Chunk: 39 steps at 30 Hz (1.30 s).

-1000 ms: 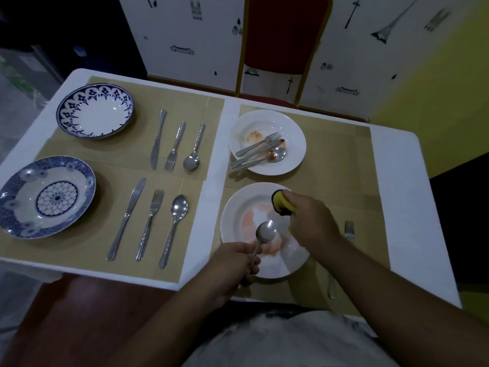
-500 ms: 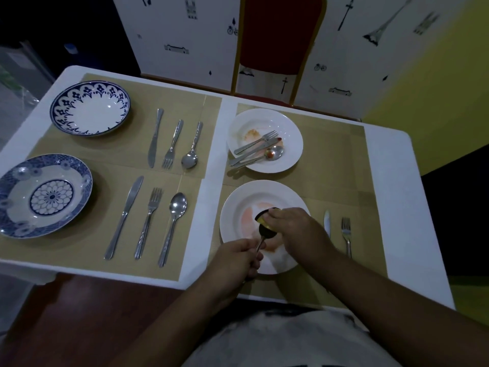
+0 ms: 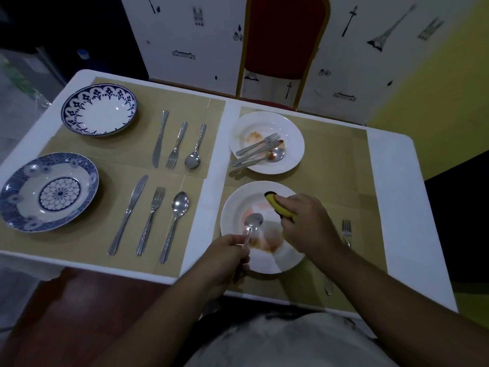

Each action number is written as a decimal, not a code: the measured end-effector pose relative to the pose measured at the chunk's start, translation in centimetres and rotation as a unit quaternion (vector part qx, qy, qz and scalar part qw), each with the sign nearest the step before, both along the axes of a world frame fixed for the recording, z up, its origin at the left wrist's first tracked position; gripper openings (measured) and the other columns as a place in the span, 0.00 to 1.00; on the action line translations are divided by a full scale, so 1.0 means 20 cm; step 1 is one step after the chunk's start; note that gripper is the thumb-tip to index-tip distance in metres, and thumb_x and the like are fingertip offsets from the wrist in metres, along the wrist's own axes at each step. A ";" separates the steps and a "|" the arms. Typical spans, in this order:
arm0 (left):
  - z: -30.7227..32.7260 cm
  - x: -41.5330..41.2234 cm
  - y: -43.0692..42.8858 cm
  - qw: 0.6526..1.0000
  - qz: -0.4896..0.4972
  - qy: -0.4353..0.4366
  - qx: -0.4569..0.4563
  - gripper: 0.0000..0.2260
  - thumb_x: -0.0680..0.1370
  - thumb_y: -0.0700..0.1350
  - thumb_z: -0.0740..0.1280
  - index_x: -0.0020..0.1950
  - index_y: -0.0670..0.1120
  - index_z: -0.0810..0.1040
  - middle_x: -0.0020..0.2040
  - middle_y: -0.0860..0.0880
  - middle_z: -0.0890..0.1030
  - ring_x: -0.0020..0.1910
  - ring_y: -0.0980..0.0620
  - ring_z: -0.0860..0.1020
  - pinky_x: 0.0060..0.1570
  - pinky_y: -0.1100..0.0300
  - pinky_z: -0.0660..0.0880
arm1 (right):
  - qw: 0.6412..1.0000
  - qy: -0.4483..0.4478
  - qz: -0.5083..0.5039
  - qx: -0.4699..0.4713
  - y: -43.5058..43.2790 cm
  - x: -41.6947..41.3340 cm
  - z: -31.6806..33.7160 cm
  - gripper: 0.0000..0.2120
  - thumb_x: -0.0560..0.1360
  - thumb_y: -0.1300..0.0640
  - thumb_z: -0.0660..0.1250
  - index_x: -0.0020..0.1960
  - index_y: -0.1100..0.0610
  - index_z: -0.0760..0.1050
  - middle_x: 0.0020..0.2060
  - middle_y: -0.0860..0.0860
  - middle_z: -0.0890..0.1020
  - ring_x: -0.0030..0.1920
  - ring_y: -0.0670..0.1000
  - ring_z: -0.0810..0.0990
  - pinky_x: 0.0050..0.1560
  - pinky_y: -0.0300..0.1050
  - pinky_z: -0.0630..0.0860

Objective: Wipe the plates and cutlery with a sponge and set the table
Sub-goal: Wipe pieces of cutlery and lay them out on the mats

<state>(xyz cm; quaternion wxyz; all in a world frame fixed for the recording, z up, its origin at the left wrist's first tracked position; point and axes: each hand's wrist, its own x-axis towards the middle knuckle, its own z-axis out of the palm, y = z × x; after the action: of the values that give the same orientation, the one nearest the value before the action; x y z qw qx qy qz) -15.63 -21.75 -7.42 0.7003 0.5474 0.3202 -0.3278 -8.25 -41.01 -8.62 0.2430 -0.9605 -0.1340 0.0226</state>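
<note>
left hand (image 3: 227,256) pinches spoon (image 3: 253,223) over dirty plate (image 3: 238,207), likely catching drips | right hand (image 3: 308,225) clamps sponge (image 3: 279,206) just beside, ready to wipe

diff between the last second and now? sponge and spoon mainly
The right hand brought the sponge onto the bowl of the spoon half a second ago. It has now pulled it back off, away and to the right, so the bowl shows again. The left hand kept gripping the spoon handle over the near white plate. The far white plate and its dirty cutlery did not move.
</note>
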 end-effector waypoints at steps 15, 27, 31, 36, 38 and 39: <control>0.00 -0.07 -0.14 0.995 -0.016 -0.073 0.066 0.15 0.81 0.34 0.61 0.55 0.48 0.85 0.39 0.45 0.79 0.33 0.52 0.74 0.29 0.62 0.71 | 0.977 -0.025 0.193 -0.090 -0.01 -0.09 0.07 0.17 0.65 0.62 0.72 0.54 0.53 0.79 0.43 0.54 0.75 0.45 0.56 0.73 0.36 0.48 0.73; -0.03 -0.08 -0.13 0.997 0.038 -0.049 0.043 0.12 0.82 0.37 0.62 0.54 0.45 0.86 0.44 0.43 0.80 0.32 0.52 0.72 0.28 0.62 0.65 | 0.993 0.010 0.082 -0.081 -0.12 0.01 0.01 0.23 0.70 0.63 0.69 0.65 0.52 0.76 0.50 0.52 0.77 0.53 0.53 0.70 0.50 0.44 0.70; -0.04 -0.06 -0.15 0.998 0.054 -0.014 0.039 0.11 0.82 0.38 0.63 0.54 0.44 0.85 0.42 0.43 0.80 0.33 0.51 0.74 0.32 0.60 0.72 | 0.989 -0.044 0.139 -0.004 -0.07 -0.05 0.05 0.24 0.67 0.69 0.70 0.62 0.57 0.77 0.57 0.55 0.80 0.58 0.56 0.77 0.55 0.50 0.77; -0.04 -0.04 -0.19 0.997 0.080 -0.015 0.008 0.14 0.81 0.34 0.64 0.42 0.42 0.87 0.37 0.40 0.80 0.33 0.47 0.76 0.38 0.56 0.72 | 0.949 -0.095 0.299 -0.025 -0.05 -0.14 0.00 0.18 0.73 0.62 0.59 0.61 0.56 0.78 0.61 0.53 0.79 0.61 0.54 0.77 0.53 0.47 0.79; -0.05 -0.05 -0.19 0.996 0.074 -0.037 0.033 0.14 0.80 0.34 0.64 0.41 0.43 0.88 0.36 0.40 0.81 0.35 0.46 0.77 0.39 0.55 0.74 | 0.942 -0.108 0.317 -0.037 -0.05 -0.15 0.00 0.18 0.73 0.61 0.60 0.61 0.57 0.77 0.58 0.53 0.81 0.58 0.52 0.79 0.47 0.45 0.80; -0.06 -0.05 -0.19 0.996 0.069 -0.044 0.043 0.13 0.80 0.34 0.65 0.44 0.44 0.88 0.37 0.40 0.82 0.37 0.46 0.77 0.40 0.54 0.75 | 0.939 -0.111 0.323 -0.042 -0.05 -0.14 -0.01 0.19 0.72 0.62 0.62 0.61 0.57 0.77 0.57 0.53 0.81 0.57 0.53 0.79 0.46 0.45 0.80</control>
<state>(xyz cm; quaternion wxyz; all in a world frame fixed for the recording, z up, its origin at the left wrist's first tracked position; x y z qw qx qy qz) -16.70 -25.59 -8.53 0.7103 0.5676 0.3402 -0.2400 -11.06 -42.10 -8.74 0.1658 -0.8711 -0.4622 -0.0011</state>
